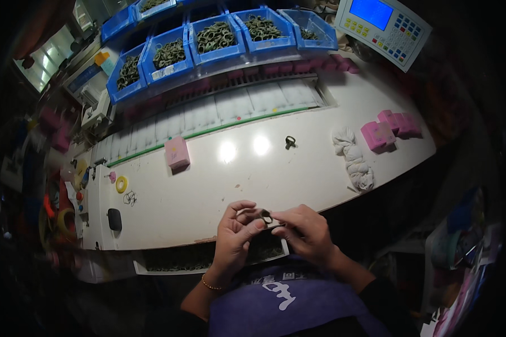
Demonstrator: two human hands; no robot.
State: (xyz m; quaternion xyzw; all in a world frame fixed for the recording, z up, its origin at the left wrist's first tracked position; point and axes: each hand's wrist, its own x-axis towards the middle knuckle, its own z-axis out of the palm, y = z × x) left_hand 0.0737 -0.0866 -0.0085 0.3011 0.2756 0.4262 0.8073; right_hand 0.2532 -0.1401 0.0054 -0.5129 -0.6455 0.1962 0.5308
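Just past the table's near edge, my left hand (235,231) pinches a small dark ring (267,217) between thumb and fingers. My right hand (309,231) is closed beside it, with its index fingertip against the ring's right side. Whatever lies between the right thumb and finger is too small to make out. Below my hands, an open drawer (140,267) holds many small dark green pieces. Another dark ring (290,142) stands alone on the white table (253,180), beyond my hands.
Blue bins (219,48) full of dark green rings line the back. A pink block (177,153) stands at left, near yellow tape (121,185). At right are a twisted white cloth (354,160), several pink blocks (378,135) and a keypad display (383,28).
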